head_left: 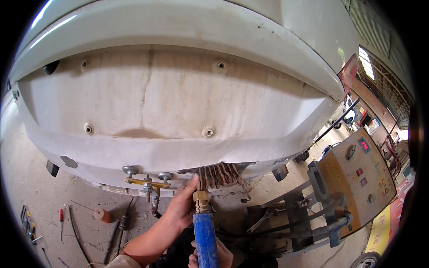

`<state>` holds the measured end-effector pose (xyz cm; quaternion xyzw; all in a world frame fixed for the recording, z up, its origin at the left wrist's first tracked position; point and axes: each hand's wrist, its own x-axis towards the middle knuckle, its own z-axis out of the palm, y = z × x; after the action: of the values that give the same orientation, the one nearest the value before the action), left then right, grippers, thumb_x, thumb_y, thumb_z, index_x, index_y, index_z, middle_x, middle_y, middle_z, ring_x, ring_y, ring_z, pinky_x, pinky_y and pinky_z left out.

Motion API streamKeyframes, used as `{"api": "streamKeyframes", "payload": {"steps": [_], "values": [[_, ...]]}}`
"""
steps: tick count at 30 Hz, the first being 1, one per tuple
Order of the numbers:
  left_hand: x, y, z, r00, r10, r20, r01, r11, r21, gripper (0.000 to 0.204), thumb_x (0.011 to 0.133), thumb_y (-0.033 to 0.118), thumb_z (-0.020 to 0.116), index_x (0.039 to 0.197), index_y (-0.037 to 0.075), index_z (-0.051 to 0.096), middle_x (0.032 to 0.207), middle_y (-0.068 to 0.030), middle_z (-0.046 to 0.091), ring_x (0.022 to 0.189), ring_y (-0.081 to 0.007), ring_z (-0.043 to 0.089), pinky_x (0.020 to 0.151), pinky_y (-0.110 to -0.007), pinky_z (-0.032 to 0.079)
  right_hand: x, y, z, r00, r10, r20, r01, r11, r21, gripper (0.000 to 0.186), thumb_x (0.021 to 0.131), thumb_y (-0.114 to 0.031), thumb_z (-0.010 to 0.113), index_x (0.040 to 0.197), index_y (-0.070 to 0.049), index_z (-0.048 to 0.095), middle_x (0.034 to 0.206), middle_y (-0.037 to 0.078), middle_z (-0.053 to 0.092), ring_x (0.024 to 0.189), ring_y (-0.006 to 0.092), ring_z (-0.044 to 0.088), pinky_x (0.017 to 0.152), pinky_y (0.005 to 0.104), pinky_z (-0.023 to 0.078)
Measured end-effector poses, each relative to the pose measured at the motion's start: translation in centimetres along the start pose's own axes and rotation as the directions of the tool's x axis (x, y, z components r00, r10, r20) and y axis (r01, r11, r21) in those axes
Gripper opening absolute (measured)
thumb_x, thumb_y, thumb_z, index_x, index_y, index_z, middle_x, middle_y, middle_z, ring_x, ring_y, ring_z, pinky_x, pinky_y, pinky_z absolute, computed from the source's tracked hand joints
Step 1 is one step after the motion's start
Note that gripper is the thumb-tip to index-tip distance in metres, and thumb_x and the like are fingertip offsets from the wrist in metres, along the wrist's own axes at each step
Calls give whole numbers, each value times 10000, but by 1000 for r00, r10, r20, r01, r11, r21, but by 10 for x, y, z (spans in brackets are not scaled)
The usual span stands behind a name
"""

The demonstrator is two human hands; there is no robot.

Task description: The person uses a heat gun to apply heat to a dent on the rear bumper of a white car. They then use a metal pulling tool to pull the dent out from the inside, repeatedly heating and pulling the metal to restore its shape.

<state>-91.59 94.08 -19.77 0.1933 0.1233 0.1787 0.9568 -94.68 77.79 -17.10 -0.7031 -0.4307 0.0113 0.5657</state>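
My left hand is closed at the head of a pulling tool, thumb against its copper prongs beside the brass fitting. My right hand, partly hidden, grips the tool's blue handle from below. The prongs meet a bare-metal strip along the lower edge of a white vehicle panel. Just left of my left hand, a brass bar with round metal discs and bolts is fixed to that same edge.
A control cabinet on a metal cart stands at right, with cables and a wrench below. On the floor at left lie screwdrivers, a small orange item, rods and cables. Workshop roofing and another vehicle show at the upper right.
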Motion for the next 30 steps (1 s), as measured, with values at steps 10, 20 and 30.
{"api": "streamKeyframes", "payload": {"steps": [10,20,30], "values": [[-61,-57,-249,996,82,-22,35,-150,988,321,837,358,623,919,50,654,728,-133,651,682,-283,637,637,-362,490,-73,21,-22,326,867,377,-778,19,628,356,924,-347,483,987,-11,583,657,97,579,448,186,545,380,291,428],[-128,-145,-557,935,56,-350,281,-721,634,522,818,370,579,1264,117,482,1166,-110,605,1083,-271,577,855,-386,479,-119,50,-23,433,827,360,-726,83,682,432,932,-349,405,1044,46,537,563,144,535,392,195,492,345,289,378],[-108,-117,-474,865,-49,-499,411,-501,762,366,892,369,516,1146,109,566,966,-58,613,816,-197,556,646,-327,440,-119,45,-25,269,830,488,-667,-205,717,455,932,-404,348,1094,-11,509,501,158,461,340,219,407,313,314,340]]}}
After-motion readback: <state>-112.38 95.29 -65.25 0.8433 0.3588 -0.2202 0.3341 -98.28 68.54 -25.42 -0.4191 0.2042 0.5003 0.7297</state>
